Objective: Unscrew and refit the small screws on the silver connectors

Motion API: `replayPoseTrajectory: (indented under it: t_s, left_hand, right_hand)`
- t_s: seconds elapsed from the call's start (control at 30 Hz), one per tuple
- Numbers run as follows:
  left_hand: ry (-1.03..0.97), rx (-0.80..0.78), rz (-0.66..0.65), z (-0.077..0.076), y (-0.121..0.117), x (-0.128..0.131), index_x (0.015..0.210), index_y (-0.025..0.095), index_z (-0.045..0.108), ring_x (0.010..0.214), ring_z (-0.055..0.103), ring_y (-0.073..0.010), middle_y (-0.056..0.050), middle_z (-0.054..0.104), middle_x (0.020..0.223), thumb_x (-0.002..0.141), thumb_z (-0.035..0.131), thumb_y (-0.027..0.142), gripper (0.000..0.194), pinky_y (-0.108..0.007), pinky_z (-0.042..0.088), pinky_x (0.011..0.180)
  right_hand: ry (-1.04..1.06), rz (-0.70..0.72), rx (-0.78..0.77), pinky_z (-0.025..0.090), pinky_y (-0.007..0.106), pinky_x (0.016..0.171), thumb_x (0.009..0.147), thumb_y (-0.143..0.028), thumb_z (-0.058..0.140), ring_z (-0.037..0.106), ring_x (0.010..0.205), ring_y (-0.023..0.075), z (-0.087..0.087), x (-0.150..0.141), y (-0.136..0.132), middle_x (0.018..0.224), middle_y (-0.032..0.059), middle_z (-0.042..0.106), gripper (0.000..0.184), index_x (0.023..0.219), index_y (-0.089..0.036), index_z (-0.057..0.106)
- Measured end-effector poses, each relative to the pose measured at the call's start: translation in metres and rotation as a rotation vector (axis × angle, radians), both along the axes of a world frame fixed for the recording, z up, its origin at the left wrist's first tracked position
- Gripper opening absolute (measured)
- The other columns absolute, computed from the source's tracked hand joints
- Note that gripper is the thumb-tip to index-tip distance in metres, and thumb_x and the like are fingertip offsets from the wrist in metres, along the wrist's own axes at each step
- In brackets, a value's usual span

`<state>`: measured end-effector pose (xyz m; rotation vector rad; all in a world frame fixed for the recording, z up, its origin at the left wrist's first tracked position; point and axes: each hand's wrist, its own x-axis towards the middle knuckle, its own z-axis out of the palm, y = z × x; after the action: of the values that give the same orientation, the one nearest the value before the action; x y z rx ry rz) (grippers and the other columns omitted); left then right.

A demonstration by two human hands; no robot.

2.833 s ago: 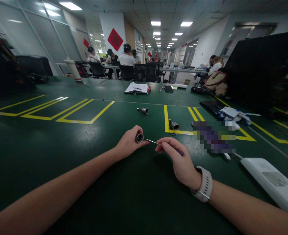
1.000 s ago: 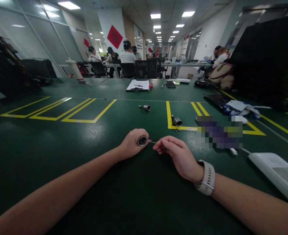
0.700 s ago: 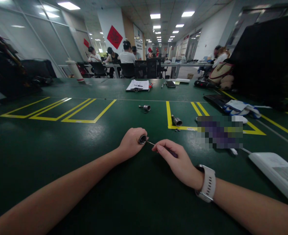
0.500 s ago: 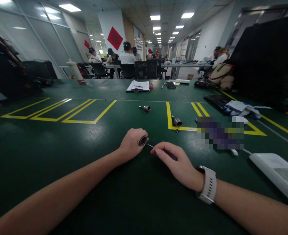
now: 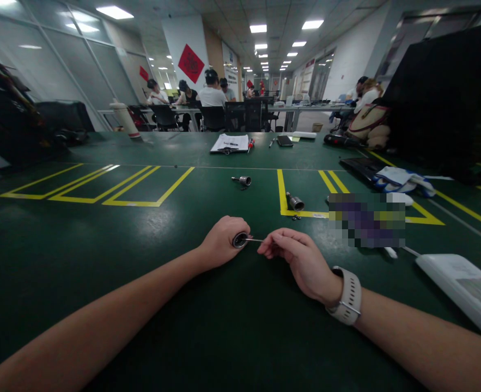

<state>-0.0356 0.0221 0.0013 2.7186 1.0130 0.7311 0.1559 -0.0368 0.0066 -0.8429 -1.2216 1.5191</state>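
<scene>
My left hand point(image 5: 223, 240) is wrapped round a round hollow metal part point(image 5: 240, 240), its open end turned toward my right hand. My right hand point(image 5: 299, 256) pinches a thin screwdriver point(image 5: 255, 240), whose metal shaft reaches to the part's opening. The screwdriver's handle is hidden in my fingers, and so is the far end of the metal part in my left hand. Ahead on the green table lie two similar metal parts, one cup-shaped part with a stem point(image 5: 242, 181) and another part point(image 5: 295, 202) beside the yellow tape. Several small dark pieces point(image 5: 296, 218) sit just below the latter.
A clipboard with paper point(image 5: 229, 143) and a phone point(image 5: 284, 141) lie near the far edge. To the right are a blurred-out purple item point(image 5: 363, 220), white-and-blue gloves point(image 5: 403, 179) and a white box-like device point(image 5: 461, 288). A pale bottle point(image 5: 126, 121) stands far left. People sit beyond.
My right hand has turned, its palm side now showing more and the screwdriver's dark handle no longer visible. The shaft lies more level. The metal part's opening faces me a little more.
</scene>
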Motion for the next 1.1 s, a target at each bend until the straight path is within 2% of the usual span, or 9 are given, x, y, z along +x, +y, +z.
replayPoseTrajectory:
  t_s: [0.1, 0.23, 0.63, 0.77, 0.9, 1.0, 1.1]
  left_hand:
    - [-0.006, -0.016, -0.044, 0.000, 0.000, 0.000, 0.070, 0.017, 0.048, 0.061, 0.047, -0.0117, 0.002, 0.051, 0.065, 0.081, 0.051, 0.021, 0.011, -0.026, 0.035, 0.063]
    - [-0.049, -0.051, -0.029, 0.000, 0.001, 0.000, 0.069, 0.017, 0.046, 0.059, 0.046, -0.0111, 0.003, 0.050, 0.064, 0.080, 0.053, 0.025, 0.015, -0.025, 0.035, 0.061]
    - [-0.024, -0.060, 0.077, -0.006, 0.007, -0.001, 0.068, 0.017, 0.048, 0.061, 0.048, -0.0113, 0.004, 0.052, 0.065, 0.079, 0.058, 0.025, 0.017, -0.027, 0.036, 0.065]
    - [-0.019, -0.066, 0.089, -0.005, 0.006, -0.001, 0.067, 0.017, 0.048, 0.060, 0.048, -0.0113, 0.004, 0.052, 0.064, 0.078, 0.058, 0.023, 0.016, -0.027, 0.037, 0.065]
    - [-0.031, -0.064, 0.078, -0.006, 0.006, -0.001, 0.067, 0.017, 0.048, 0.059, 0.048, -0.0109, 0.004, 0.051, 0.063, 0.077, 0.058, 0.023, 0.016, -0.026, 0.036, 0.064]
    - [-0.038, -0.054, 0.077, -0.006, 0.007, 0.000, 0.067, 0.017, 0.048, 0.058, 0.047, -0.0109, 0.004, 0.051, 0.062, 0.077, 0.059, 0.024, 0.017, -0.026, 0.035, 0.063]
    - [-0.045, -0.040, 0.072, -0.005, 0.006, 0.001, 0.065, 0.016, 0.048, 0.057, 0.046, -0.0106, 0.004, 0.051, 0.061, 0.077, 0.060, 0.025, 0.019, -0.026, 0.035, 0.062]
  right_hand:
    - [0.081, 0.004, -0.052, 0.041, 0.031, 0.069, 0.084, -0.027, 0.052, 0.057, 0.072, 0.0157, -0.001, 0.000, 0.003, 0.076, 0.0047, 0.067, 0.021, 0.073, -0.016, 0.067]
    - [0.125, -0.009, -0.072, 0.040, 0.031, 0.065, 0.083, -0.026, 0.052, 0.056, 0.067, 0.0154, -0.004, 0.000, 0.005, 0.069, 0.0040, 0.065, 0.022, 0.069, -0.015, 0.066]
    - [0.036, -0.103, 0.019, 0.039, 0.030, 0.063, 0.083, -0.025, 0.050, 0.053, 0.062, 0.0144, -0.005, 0.004, 0.004, 0.062, 0.0010, 0.060, 0.024, 0.064, -0.017, 0.062]
    - [-0.076, -0.105, 0.155, 0.041, 0.031, 0.068, 0.086, -0.026, 0.048, 0.055, 0.068, 0.0155, -0.003, 0.005, 0.000, 0.068, 0.0014, 0.061, 0.024, 0.070, -0.018, 0.063]
    - [-0.334, -0.090, 0.307, 0.043, 0.032, 0.070, 0.088, -0.027, 0.046, 0.057, 0.075, 0.0167, 0.003, 0.002, -0.006, 0.075, 0.0025, 0.061, 0.023, 0.076, -0.017, 0.064]
    - [-0.458, -0.086, 0.366, 0.043, 0.031, 0.070, 0.090, -0.026, 0.046, 0.057, 0.076, 0.0159, 0.005, 0.000, -0.010, 0.078, 0.0020, 0.061, 0.022, 0.078, -0.018, 0.063]
    - [-0.469, -0.023, 0.376, 0.043, 0.030, 0.073, 0.090, -0.026, 0.046, 0.058, 0.079, 0.0151, 0.005, -0.001, -0.010, 0.082, 0.0015, 0.062, 0.021, 0.080, -0.019, 0.063]
